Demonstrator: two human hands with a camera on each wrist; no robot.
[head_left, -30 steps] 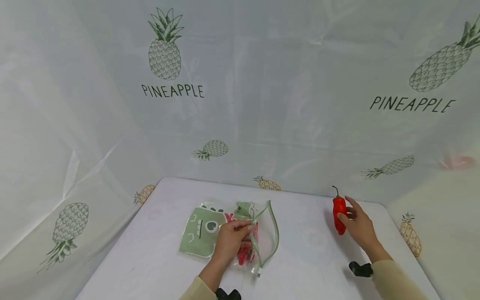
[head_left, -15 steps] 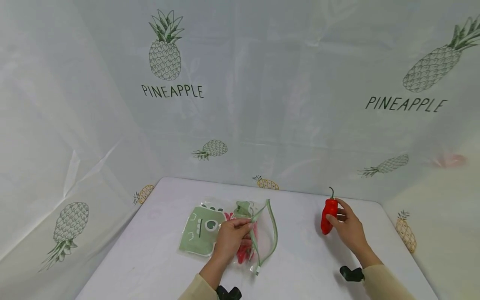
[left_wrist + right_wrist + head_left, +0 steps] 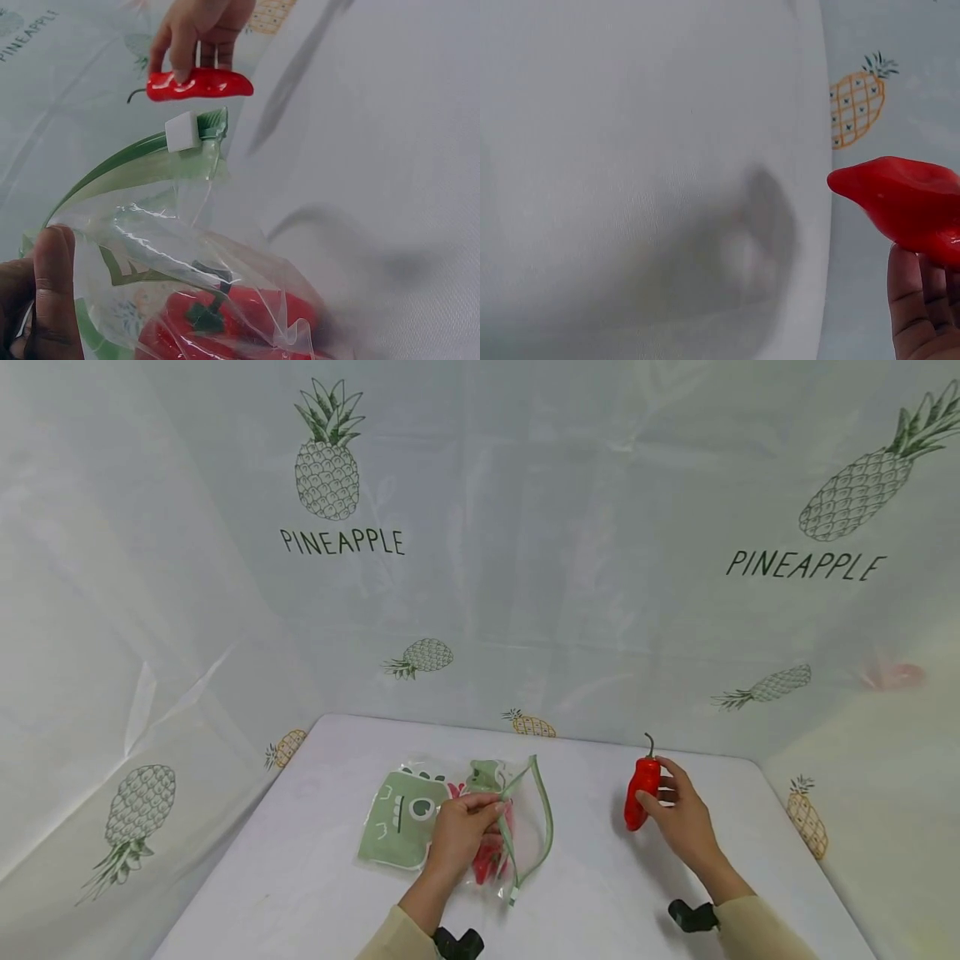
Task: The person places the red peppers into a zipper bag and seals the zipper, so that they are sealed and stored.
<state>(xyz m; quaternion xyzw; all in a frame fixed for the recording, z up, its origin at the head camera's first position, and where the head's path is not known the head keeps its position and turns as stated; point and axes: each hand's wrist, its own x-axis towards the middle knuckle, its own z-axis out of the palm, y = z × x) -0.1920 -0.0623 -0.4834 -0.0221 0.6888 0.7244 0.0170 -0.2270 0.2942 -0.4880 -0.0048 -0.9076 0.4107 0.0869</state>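
A long red pepper (image 3: 642, 793) with a curved green stem is held above the table by my right hand (image 3: 686, 823), thumb on one side and fingers on the other. My left hand (image 3: 459, 841) pinches the green-edged rim of a clear zip bag (image 3: 529, 852), whose mouth gapes to the right. Through the film in the left wrist view shows a red pepper (image 3: 180, 322) with a green stem, inside the bag. A white slider (image 3: 182, 132) sits at one end of the green strip.
A green monster face with one eye (image 3: 397, 822) is printed on the flat part to the left of my left hand. The white table (image 3: 300, 877) meets a pale sheet (image 3: 562, 568) with pineapple prints behind and at the sides.
My right hand has carried the red pepper leftward, nearer to the bag. My left hand keeps its pinch on the rim with hardly any movement.
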